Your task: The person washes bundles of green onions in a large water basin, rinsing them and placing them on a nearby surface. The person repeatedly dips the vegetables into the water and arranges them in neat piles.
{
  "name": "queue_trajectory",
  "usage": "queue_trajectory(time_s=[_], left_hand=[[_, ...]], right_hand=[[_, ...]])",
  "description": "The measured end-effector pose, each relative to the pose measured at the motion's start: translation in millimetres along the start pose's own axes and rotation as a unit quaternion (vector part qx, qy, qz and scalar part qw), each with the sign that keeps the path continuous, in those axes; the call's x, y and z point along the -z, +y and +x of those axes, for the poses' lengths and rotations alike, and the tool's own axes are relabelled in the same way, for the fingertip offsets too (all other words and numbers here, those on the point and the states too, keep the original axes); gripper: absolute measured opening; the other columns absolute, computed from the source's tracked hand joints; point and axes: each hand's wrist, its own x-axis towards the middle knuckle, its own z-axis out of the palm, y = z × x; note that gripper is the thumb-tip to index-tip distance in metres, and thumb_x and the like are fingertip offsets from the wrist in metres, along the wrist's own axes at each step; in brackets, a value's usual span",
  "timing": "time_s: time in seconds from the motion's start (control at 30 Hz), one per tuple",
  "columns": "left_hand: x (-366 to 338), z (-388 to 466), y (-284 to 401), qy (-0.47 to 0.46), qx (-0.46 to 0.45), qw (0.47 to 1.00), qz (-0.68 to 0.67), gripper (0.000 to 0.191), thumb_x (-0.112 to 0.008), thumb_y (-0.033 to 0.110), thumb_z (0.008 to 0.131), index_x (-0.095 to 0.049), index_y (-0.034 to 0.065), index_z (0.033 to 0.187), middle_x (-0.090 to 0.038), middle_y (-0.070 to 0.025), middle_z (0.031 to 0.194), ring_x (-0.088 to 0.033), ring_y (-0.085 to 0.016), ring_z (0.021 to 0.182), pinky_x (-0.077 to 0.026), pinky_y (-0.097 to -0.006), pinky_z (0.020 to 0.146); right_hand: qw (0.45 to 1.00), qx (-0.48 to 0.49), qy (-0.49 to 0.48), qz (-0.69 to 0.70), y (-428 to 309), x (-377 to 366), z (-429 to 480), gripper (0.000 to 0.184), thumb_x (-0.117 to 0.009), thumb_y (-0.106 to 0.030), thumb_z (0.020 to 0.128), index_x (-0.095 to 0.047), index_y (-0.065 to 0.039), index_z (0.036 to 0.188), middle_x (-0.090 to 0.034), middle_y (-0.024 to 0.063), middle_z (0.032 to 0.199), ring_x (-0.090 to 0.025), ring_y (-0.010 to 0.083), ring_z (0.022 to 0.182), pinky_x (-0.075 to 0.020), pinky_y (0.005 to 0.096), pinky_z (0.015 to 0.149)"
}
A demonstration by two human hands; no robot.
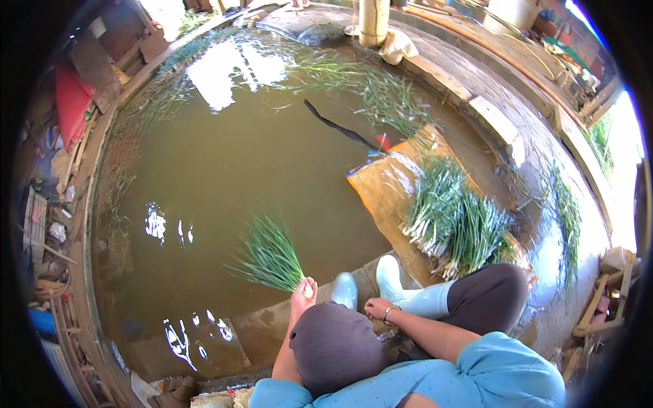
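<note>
My left hand (304, 291) grips a bunch of spring onions (270, 250) by its pale root end. The long green leaves fan out over the muddy water (229, 168). Close to the light-blue rubber boots (390, 278), my right hand (377, 308) has its fingers curled in, with nothing visible in them; a bracelet circles that wrist. To the right, a pile of spring onions (454, 219) lies on an orange woven sheet (385, 191), white ends towards me. A grey cap (334, 347) covers part of the view between my arms.
A dark strip (342, 125) floats beyond the sheet's far corner. Loose green leaves (387, 94) drift along the far side. Concrete blocks (495, 120) edge the pool on the right. Boards and clutter, with a red sheet (71, 104), line the left side. A post (374, 23) stands at the back.
</note>
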Motion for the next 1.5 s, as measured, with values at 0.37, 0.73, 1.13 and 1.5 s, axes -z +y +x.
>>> queue_trajectory(time_s=[0.37,0.73,1.13,1.5], left_hand=[[-33,-29,18,-0.143,0.094,0.977,-0.125,0.024,-0.05,0.001,0.089,-0.05,-0.0044,0.112,-0.061,-0.0112,0.106,-0.059,-0.016,0.076,-0.052,-0.0273,0.069],[-188,-101,100,-0.321,-0.038,0.937,-0.131,0.032,-0.05,0.0,0.089,-0.047,-0.0028,0.121,-0.052,-0.0045,0.086,-0.048,-0.01,0.067,-0.042,-0.0214,0.058],[-143,31,88,-0.207,-0.082,0.973,0.054,0.033,-0.057,-0.001,0.085,-0.053,-0.0018,0.117,-0.06,-0.0126,0.106,-0.056,-0.016,0.084,-0.047,-0.0275,0.075],[-13,103,20,-0.036,-0.03,0.983,0.176,0.02,-0.06,0.009,0.089,-0.061,-0.0027,0.104,-0.065,-0.0082,0.092,-0.059,-0.012,0.073,-0.052,-0.0255,0.067]], right_hand=[[0.999,0.023,0.006,-0.047,-5,5,-4,0.032,-0.056,-0.037,0.082,-0.068,-0.009,0.091,-0.069,0.0114,0.087,-0.065,0.0279,0.083,-0.0499,0.0384,0.073],[0.996,0.066,0.003,-0.053,5,4,1,0.025,-0.049,-0.018,0.081,-0.066,-0.005,0.094,-0.069,0.0097,0.079,-0.066,0.0221,0.072,-0.0514,0.0348,0.067],[0.999,0.007,-0.028,0.041,9,4,7,0.021,-0.048,-0.011,0.083,-0.063,-0.002,0.094,-0.068,0.0095,0.083,-0.066,0.0172,0.071,-0.0523,0.0304,0.066],[0.995,0.001,-0.077,0.067,-19,4,0,0.023,-0.049,-0.017,0.089,-0.06,-0.002,0.103,-0.068,0.0086,0.092,-0.066,0.015,0.078,-0.0514,0.0286,0.072]])
